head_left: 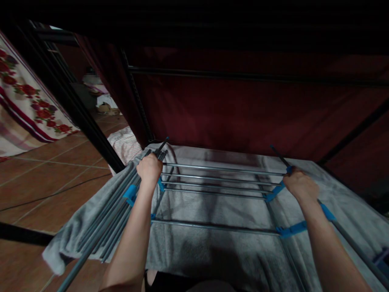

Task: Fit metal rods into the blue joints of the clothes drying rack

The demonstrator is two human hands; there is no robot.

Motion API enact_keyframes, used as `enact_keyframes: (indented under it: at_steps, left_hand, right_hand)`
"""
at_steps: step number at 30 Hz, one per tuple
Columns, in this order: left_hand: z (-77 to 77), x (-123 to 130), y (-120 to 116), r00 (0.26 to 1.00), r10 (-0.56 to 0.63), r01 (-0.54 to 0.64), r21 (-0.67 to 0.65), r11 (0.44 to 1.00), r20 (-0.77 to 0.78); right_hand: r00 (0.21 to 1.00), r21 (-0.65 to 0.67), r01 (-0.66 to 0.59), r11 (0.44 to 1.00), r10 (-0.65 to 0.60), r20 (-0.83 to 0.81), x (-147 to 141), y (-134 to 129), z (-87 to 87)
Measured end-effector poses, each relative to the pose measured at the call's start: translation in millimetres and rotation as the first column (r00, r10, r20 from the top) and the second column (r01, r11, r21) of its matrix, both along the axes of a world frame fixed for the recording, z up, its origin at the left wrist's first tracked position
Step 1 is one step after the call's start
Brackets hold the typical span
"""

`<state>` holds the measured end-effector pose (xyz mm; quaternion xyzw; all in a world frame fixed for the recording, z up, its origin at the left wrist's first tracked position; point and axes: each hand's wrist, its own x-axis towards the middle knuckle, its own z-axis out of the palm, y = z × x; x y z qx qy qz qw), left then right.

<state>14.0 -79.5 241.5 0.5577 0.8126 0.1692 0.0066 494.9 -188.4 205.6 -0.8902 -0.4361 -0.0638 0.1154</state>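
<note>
A partly built rack of grey metal tubes and blue plastic connectors lies on a grey blanket. Several parallel crossbars span between its two sides. My left hand is closed around the rack's left side, close to the end of the top crossbar. At the opposite end of that bar, my right hand grips the right side by a blue connector; its fingertips are partly hidden. Under and beside my left forearm lies a bundle of loose tubes with a blue connector among them.
Black frame posts and a dark bar overhead surround the blanket. A dark red curtain hangs behind. To the left are a tiled floor, a cable and a floral cloth. A blue object sits at the right edge.
</note>
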Motion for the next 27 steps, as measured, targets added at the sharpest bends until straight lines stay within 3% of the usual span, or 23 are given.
enact_keyframes:
  at_steps: [10, 18, 27]
  left_hand:
    - [10.3, -4.7, -0.9, 0.999, -0.029, 0.028, -0.070, 0.997, -0.014]
    - [9.8, -6.9, 0.2, 0.996, -0.084, 0.081, -0.092, 0.993, -0.038]
    - [5.7, -1.2, -6.3, 0.991, -0.061, 0.053, -0.073, 0.996, -0.118]
  right_hand:
    - [0.998, -0.067, -0.010, 0.998, 0.006, -0.066, 1.2, -0.6, 6.4]
    - [0.998, -0.060, -0.024, 0.998, 0.021, -0.053, 0.9, -1.9, 6.9]
    - [0.999, -0.029, -0.031, 0.999, 0.031, -0.007, 0.1, -3.5, 1.7]
